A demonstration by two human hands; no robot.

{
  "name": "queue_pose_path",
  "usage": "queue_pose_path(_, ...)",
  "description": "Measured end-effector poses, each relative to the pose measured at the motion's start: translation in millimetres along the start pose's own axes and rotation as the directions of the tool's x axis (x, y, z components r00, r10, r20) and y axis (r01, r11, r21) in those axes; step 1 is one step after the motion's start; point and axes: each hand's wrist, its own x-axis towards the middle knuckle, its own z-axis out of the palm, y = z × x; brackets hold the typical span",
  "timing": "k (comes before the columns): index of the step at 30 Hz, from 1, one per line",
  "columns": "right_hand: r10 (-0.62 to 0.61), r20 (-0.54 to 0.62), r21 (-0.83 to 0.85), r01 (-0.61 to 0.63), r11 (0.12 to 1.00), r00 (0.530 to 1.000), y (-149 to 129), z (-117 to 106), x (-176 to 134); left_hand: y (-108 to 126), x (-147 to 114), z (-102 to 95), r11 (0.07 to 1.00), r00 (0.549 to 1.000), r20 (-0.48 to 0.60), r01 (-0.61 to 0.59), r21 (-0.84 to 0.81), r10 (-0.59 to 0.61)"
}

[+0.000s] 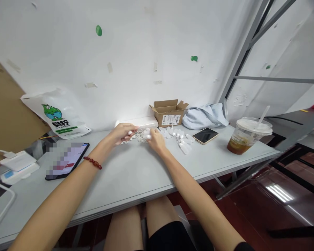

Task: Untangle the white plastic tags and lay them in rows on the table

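At the back middle of the table, my left hand (123, 133) is closed, with a small white piece showing at its fingertips. My right hand (156, 140) is curled beside it, also pinching a small white piece whose kind is too small to tell. Thin pale strings (141, 136) lie tangled between both hands. To the right of my right hand spreads a group of translucent white pieces (184, 146), some with shiny white ends. Behind the hands, a long white box (149, 121) lies against the wall.
An open cardboard box (166, 116), a pale blue cloth bag (205, 116), a phone (206, 135) and a drink cup with straw (247, 137) stand rightward. Leftward are a tablet (68, 160), a white printed bag (57, 115) and a white charger (18, 162) with cable.
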Motion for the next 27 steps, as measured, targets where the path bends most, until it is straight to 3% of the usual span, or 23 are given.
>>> queue_pose_path(2,-0.001,0.004,-0.003,0.001,1.000,1.000,-1.6,-0.9,-1.2,-5.3,-3.6,5.4,0.952,0.991,-0.011,-0.128,0.277,0.137)
queue_pose_path(5,-0.012,0.006,-0.010,0.012,1.000,1.000,-4.1,-1.8,-2.7,-20.2,-4.8,12.9,0.746,0.920,0.048,-0.346,0.569,0.389)
queue_pose_path(7,-0.023,0.014,-0.018,0.023,1.000,1.000,-5.2,-1.8,-3.5,-31.7,-4.2,16.8,0.615,0.873,0.080,-0.402,0.678,0.482)
queue_pose_path(10,-0.036,0.031,-0.027,0.037,0.999,0.999,-5.7,-1.1,-4.4,-45.9,-3.7,21.1,0.457,0.853,0.110,-0.377,0.805,0.509)
queue_pose_path(13,-0.058,0.042,-0.035,0.060,0.998,0.997,-5.6,-0.3,-4.8,-53.4,-4.6,24.2,0.357,0.842,0.134,-0.359,0.863,0.523)
queue_pose_path(22,-0.134,0.057,-0.056,0.137,0.989,0.989,-2.9,3.8,-3.3,-49.2,-6.2,16.4,0.095,0.822,0.295,-0.385,0.918,0.487)
queue_pose_path(27,-0.135,0.059,-0.086,0.140,0.986,0.989,-5.9,2.2,-3.0,-45.9,-9.8,7.3,0.066,0.824,0.305,-0.380,0.923,0.478)
